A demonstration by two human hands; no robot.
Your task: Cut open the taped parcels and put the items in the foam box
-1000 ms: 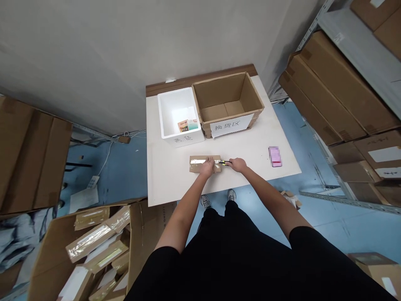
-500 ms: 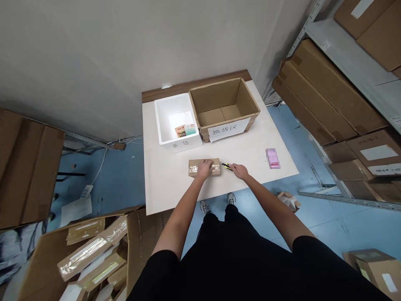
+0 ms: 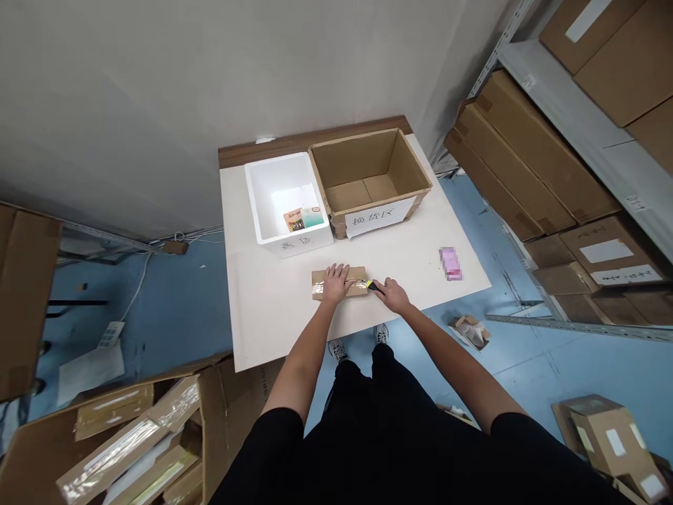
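Carton (image 3: 356, 272) lies on bench (image 3: 273, 301), near front edge. Left hand (image 3: 335, 283): grip spread over carton top. Right hand (image 3: 392, 295): grip closed round cutter (image 3: 374, 286), at carton's right end. Step, apparently: slitting tape (image 3: 318, 288). Next: shallow, straight stroke, left hand clear.

1. One table (image 3: 263, 308).
2. Two hands over the table: left hand (image 3: 334, 284), right hand (image 3: 392, 295).
3. One knife (image 3: 374, 286), above the table's near half.
4. One carton (image 3: 317, 285), on the table's near half.
5. Two bins toward the table's back: one foam bin (image 3: 318, 243), one cardboard bin (image 3: 362, 165).
6. Two cards (image 3: 312, 217), toward the table's back left.
7. One pink item (image 3: 451, 264), by the table's right edge.
8. Two shoes (image 3: 381, 334), below the table's near edge.
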